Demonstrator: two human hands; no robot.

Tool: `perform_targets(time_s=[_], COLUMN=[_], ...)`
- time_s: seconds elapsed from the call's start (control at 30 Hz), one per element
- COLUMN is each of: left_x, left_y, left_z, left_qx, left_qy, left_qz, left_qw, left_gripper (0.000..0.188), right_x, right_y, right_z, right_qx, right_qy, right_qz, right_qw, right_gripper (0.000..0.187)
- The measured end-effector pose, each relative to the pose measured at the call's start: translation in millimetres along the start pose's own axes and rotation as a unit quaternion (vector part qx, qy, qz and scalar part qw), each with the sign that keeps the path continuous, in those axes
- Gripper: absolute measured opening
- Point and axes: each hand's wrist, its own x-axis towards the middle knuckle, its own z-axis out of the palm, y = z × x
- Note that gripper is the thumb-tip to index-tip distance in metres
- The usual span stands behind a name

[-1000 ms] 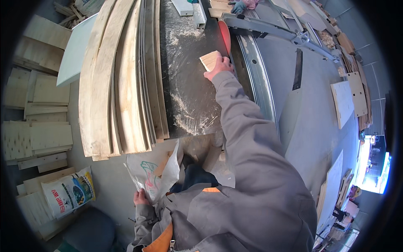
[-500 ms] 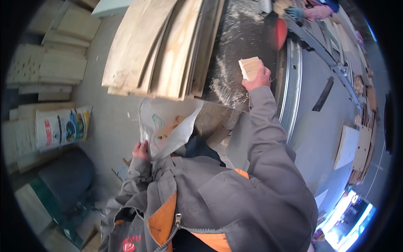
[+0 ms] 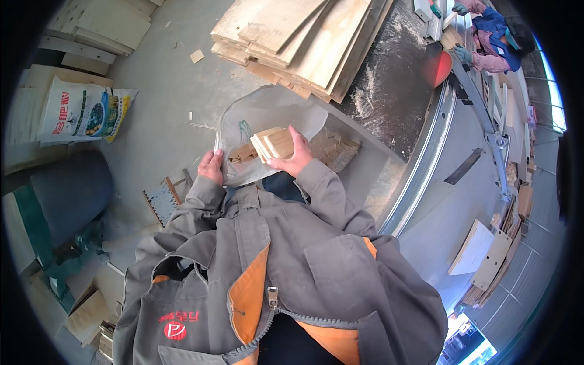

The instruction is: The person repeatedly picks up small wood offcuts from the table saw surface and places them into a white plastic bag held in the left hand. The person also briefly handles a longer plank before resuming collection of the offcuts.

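Observation:
My left hand (image 3: 211, 166) pinches the rim of a translucent white plastic sack (image 3: 234, 115), which hangs open in front of me. Over the sack's mouth, my right hand (image 3: 296, 153) grips a small stack of wood blocks (image 3: 272, 144) between thumb and fingers. More wood offcuts (image 3: 242, 153) lie inside the sack, partly hidden behind the held blocks. Whether the blocks touch the sack's inner side, I cannot tell.
Plywood sheets (image 3: 292, 36) are piled on the dark, sawdust-covered machine table (image 3: 389, 91). A red round part (image 3: 439, 68) stands beside a metal rail (image 3: 433, 140). A co-worker (image 3: 493, 39) is at the far right. A printed sack (image 3: 88, 111) lies on boards at left.
My right hand has come from the machine table, left and toward me, carrying the wood blocks over the plastic sack. My left hand still holds the sack's rim. The view has shifted.

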Motion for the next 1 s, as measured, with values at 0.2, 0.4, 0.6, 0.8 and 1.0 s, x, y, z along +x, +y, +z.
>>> perform_targets(time_s=[0.2,0.4,0.6,0.8,1.0], left_x=[-15.1,-15.9,-2.1,17.5,38.8], left_y=[-0.1,-9.1,-8.0,1.4,1.7], left_z=[-38.3,-72.4,-85.5,-83.5,-70.8], left_qx=[-0.057,0.029,-0.040,-0.061,-0.028], left_qy=[0.014,0.026,0.020,-0.005,0.024], left_qz=[0.005,0.016,0.032,0.044,0.065], left_qw=[0.998,0.999,0.998,0.997,0.997], left_gripper=[0.025,0.031,0.033,0.033,0.034], right_x=[0.1,-33.8,-60.3,-68.8,-71.8], right_y=[3.6,7.9,-0.1,-6.0,-10.6], right_z=[34.4,53.6,57.6,29.1,5.0], right_qx=[0.017,-0.168,-0.132,-0.122,-0.084], right_qy=[-0.079,-0.168,-0.188,-0.119,-0.092], right_qz=[0.044,-0.011,0.063,0.044,0.080], right_qw=[0.996,0.971,0.971,0.984,0.989], right_gripper=[0.102,0.074,0.058,0.051,0.050])
